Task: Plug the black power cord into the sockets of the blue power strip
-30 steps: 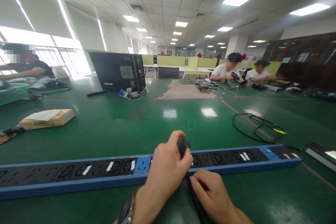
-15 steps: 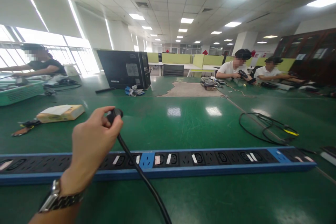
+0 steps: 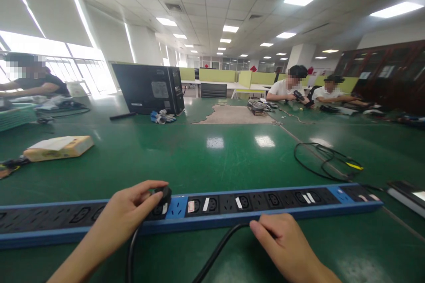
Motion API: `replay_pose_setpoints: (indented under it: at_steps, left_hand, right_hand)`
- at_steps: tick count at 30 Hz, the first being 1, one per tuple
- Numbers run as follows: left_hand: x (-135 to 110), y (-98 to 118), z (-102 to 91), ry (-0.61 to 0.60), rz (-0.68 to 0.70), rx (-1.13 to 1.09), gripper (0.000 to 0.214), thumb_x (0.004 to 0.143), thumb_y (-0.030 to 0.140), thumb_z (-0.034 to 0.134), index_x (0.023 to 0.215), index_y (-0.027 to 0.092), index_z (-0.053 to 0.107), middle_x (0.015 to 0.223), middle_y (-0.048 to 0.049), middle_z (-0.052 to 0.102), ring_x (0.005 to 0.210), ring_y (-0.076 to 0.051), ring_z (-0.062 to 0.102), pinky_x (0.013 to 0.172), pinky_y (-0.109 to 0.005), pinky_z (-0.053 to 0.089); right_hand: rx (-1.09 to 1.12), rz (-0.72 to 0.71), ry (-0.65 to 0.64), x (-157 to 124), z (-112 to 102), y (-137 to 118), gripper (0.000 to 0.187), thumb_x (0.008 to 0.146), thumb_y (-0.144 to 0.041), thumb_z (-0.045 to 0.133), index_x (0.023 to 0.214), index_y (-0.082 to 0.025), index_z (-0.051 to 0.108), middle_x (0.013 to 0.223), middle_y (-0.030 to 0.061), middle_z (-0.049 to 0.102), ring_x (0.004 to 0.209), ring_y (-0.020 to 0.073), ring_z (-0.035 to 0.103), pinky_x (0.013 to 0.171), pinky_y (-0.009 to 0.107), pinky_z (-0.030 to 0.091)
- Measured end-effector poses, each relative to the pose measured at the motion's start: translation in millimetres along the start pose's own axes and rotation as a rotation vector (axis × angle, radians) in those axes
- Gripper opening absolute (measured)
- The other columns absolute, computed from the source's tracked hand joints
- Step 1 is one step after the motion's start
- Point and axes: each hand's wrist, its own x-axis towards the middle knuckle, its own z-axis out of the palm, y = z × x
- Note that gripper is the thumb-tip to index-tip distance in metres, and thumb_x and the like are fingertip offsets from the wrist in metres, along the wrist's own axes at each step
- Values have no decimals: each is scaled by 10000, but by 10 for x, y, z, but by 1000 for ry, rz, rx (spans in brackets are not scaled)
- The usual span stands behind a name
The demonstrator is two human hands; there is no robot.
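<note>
My left hand (image 3: 133,210) pinches a black plug (image 3: 166,193) between thumb and fingers. The plug is at a long blue power strip (image 3: 229,218), just left of a blue socket; I cannot tell whether it is seated. From under this hand a black power cord (image 3: 130,254) runs down out of view. My right hand (image 3: 285,243) is closed, in front of the strip, on a black cord that enters at the bottom edge. What lies inside its curled fingers is hidden. Black sockets, some with white labels, line the strip's top.
A tissue pack (image 3: 59,148) lies on the green table at the left. Farther back stand a black computer case (image 3: 149,90) and gloves (image 3: 162,116). A coiled cable (image 3: 327,159) lies at the right. Co-workers (image 3: 288,86) sit around the table's far side and left.
Earlier, a hand wearing a watch held the plug above the strip; now my left hand, no watch visible, holds it lower, at the strip. My right hand has entered with the cord.
</note>
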Motion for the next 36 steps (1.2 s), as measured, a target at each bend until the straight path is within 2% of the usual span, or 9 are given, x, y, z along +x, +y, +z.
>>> replay_pose_setpoints:
  at_steps: [3,6,9,13,16,24,31,36]
  left_hand:
    - [-57,4,99,-149,20,-14,491,741,572,504,985,199,711,607,5,629,591,-187,584,557,-260,440]
    - [-95,0,169,-184,9,5,509,780,571,467,1037,188,680,584,15,599,582,-185,563,557,-263,408]
    - [-124,14,243,-185,6,16,501,812,557,435,1056,182,661,555,29,546,555,-174,521,544,-263,371]
    - [-149,38,332,-151,11,15,464,852,520,404,1070,187,642,554,38,493,551,-168,488,550,-266,354]
    - [-153,44,364,-142,5,21,443,864,507,392,1074,195,626,563,37,510,561,-176,508,553,-270,355]
    - [-194,166,318,-174,-2,170,397,862,465,382,1029,190,614,521,50,458,523,-182,498,538,-275,311]
    - [-171,220,269,-275,-7,272,392,866,422,362,1068,189,604,622,0,602,633,-212,593,599,-294,351]
    - [-155,232,309,-305,5,316,377,862,392,366,1063,187,611,736,-48,675,714,-232,630,655,-313,387]
  right_hand:
    - [-52,-198,-32,-58,184,62,483,913,-423,402,509,-158,382,481,-37,403,487,56,330,515,250,177]
    - [-43,-357,-80,-98,351,132,482,897,-405,409,486,-159,348,443,-44,327,462,60,241,482,262,127]
    - [-19,-426,-135,-115,435,173,499,891,-418,410,469,-162,343,439,-45,298,456,65,213,469,268,105]
    - [-14,-437,-179,-116,411,159,522,894,-437,408,453,-166,345,439,-40,309,449,65,229,462,270,108]
    - [-21,-445,-195,-116,390,156,527,902,-440,398,450,-169,376,439,-36,326,446,66,250,461,275,121]
    - [-12,-455,-186,-121,446,226,531,902,-479,389,466,-177,400,448,-38,333,455,75,248,465,282,122]
    - [34,-449,-197,-110,431,205,538,910,-495,361,479,-174,367,458,-37,336,452,67,261,468,271,127]
    - [30,-448,-206,-98,420,181,562,905,-513,357,459,-170,368,447,-37,323,453,69,246,451,266,129]
